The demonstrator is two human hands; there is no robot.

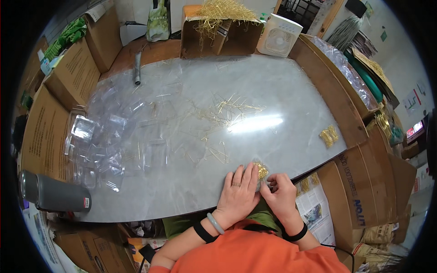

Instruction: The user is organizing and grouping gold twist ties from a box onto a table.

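Note:
A small clear packet of gold wire pieces (pixel 261 170) lies near the front edge of the table. Flat against the tabletop, my left hand (pixel 237 193) has its fingers stretched out, their tips touching the packet's left side. My right hand (pixel 281 195) is curled in a pinch just right of and below the packet. What its fingertips hold is hidden. Ahead of my hands, loose gold wire hooks (pixel 234 109) lie in a tangled scatter. A few more hooks (pixel 217 152) lie closer, left of the packet.
Clear plastic boxes (pixel 109 136) spread over the table's left side. A grey bottle (pixel 57 193) stands at the front left. Two filled gold packets (pixel 328 136) lie at the right edge. A carton (pixel 191 41) topped with gold wire and a white fan (pixel 279 36) stand behind.

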